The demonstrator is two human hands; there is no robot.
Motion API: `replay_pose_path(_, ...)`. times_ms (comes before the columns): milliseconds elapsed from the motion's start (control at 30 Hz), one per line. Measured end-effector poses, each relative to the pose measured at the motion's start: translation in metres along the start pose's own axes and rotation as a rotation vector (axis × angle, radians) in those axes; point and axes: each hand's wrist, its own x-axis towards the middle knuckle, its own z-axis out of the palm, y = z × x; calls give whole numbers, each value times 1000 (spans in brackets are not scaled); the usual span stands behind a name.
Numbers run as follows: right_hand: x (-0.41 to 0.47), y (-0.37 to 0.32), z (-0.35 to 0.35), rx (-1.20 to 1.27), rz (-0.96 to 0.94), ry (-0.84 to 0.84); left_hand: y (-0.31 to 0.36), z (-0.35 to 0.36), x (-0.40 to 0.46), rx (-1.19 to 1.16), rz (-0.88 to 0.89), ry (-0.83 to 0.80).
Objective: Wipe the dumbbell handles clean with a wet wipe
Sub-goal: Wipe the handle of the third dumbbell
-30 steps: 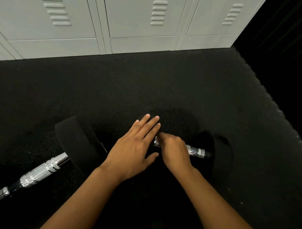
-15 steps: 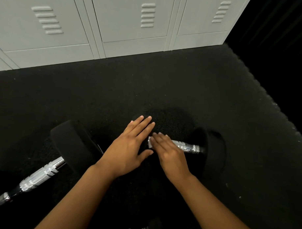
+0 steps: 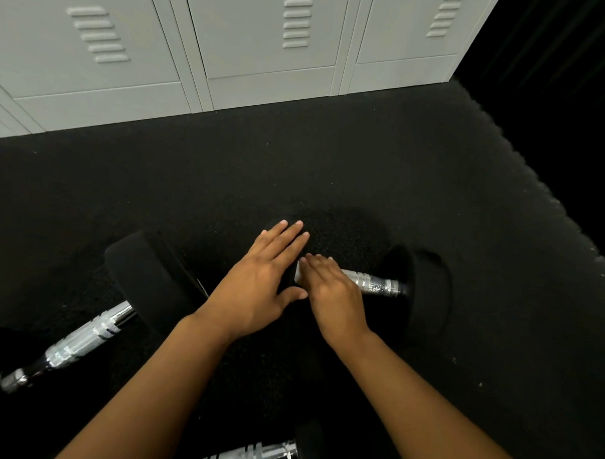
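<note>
Black rubber floor (image 3: 433,185), grey lockers (image 3: 266,39) along its far edge. Three dumbbells on the floor. Middle dumbbell (image 3: 425,295): left hand (image 3: 258,289) flat, fingers extended, on its left head; right hand (image 3: 333,292) flat over the chrome handle (image 3: 374,283), a white wet wipe (image 3: 298,272) edge showing under the fingertips. Right end of the handle bare. Second dumbbell (image 3: 84,338) at the left, angled, near the floor's left edge. Third dumbbell (image 3: 262,454) partly cut off at the near edge.
</note>
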Motion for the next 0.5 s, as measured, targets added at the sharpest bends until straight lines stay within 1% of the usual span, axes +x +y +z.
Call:
replay_pose_path(100,-11,12,-10,-36,-157,-1,-1,0,-2,-19,1,-10)
replay_pose_path(133,-14,15,-12,-39,-176,12,-1,0,-3,-21,0,-15)
replay_pose_path(267,-9,4,-6,-44,-108,12,-1,2,-3,-21,-1,12)
replay_pose_path(433,-17,14,-14,-22,-108,8,-1,1,-3,-32,-2,3)
replay_pose_path(500,-13,11,-15,-33,-22,-16,-1,2,-4,-42,-3,8)
